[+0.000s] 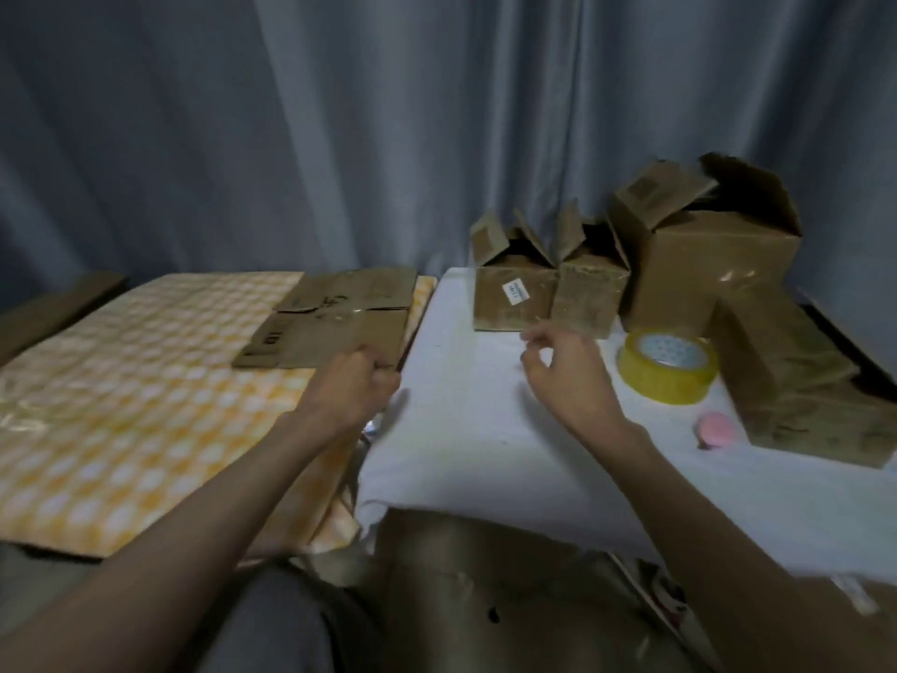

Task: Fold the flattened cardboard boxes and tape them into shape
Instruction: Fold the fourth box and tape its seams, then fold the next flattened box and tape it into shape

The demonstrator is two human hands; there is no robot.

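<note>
The left hand [357, 386] pinches the near edge of the flattened box [335, 327]; the right hand [565, 369], at three o'clock, hangs loosely curled, holding nothing. The cardboard looks light, stiff and creased: best gripped at edges.

Dim room, grey-blue pleated curtain [340, 138] behind, white-covered table [475, 429], orange-checked surface [121, 405]

Head cam, fwd-down, close — one view
</note>
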